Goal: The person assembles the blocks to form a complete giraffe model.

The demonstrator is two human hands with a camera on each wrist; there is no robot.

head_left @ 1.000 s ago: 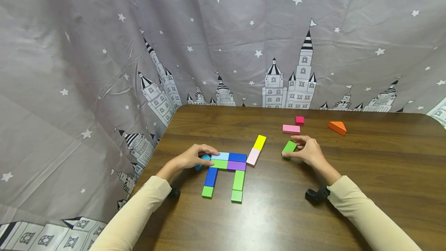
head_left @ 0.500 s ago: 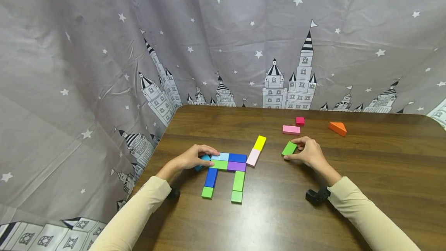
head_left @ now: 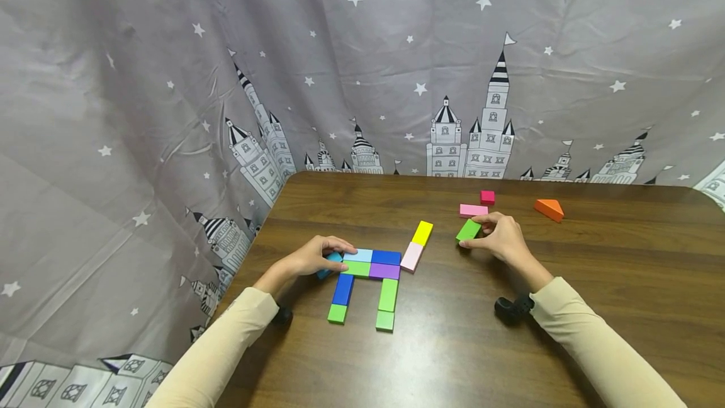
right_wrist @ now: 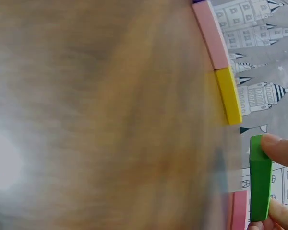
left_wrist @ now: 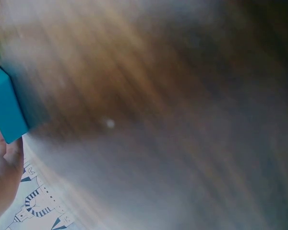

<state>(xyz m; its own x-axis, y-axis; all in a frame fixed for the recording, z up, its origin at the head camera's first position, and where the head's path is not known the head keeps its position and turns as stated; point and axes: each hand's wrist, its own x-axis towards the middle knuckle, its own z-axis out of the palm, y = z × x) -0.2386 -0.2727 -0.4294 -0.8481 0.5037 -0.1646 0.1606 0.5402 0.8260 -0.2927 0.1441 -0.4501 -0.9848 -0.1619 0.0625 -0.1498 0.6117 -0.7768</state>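
Note:
In the head view, my left hand (head_left: 313, 257) rests at the left end of a block arrangement, fingertips on the light blue block (head_left: 362, 255) and thumb on a green block (head_left: 359, 269). A tilted teal block (head_left: 328, 266) lies between thumb and fingers, partly hidden; the left wrist view shows the teal block (left_wrist: 7, 103) beside the hand (left_wrist: 5, 177). My right hand (head_left: 501, 241) pinches a loose green rectangular block (head_left: 468, 230) between thumb and fingers. Seen from the right wrist, this green block (right_wrist: 260, 182) appears raised off the table.
Blue (head_left: 387, 257) and purple (head_left: 385, 271) blocks continue the arrangement. Two legs of blocks extend toward me. Pale pink (head_left: 411, 256) and yellow (head_left: 422, 232) blocks slant up at its right. Pink (head_left: 473, 210), red (head_left: 487, 197) and orange triangular (head_left: 549, 209) blocks lie at the back.
My right hand first turns the green block slightly in its fingers, then moves it a little toward the back of the table. The left hand and the arrangement stay put.

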